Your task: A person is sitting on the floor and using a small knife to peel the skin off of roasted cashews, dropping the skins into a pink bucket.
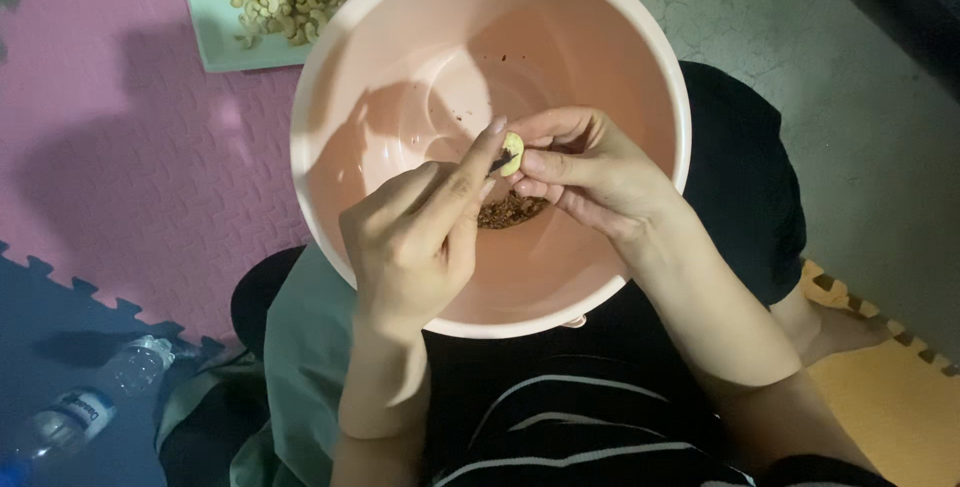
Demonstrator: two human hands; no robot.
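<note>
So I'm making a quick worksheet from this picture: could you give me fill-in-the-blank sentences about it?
1. The right hand holds a pale ____ over the bowl.
2. The bowl is ____ in colour.
3. The left hand works a thin dark tool against the ____.
4. More cashews lie on the ____ tray.

Missing: cashew; pink; cashew; green

Black top, white stripes; black shorts; bare forearms.

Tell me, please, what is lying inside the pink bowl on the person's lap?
Inside the pink bowl lies a small heap of brown peelings at the bottom, with a few specks higher up. The hands, holding a pale nut, cover part of the heap.
</note>
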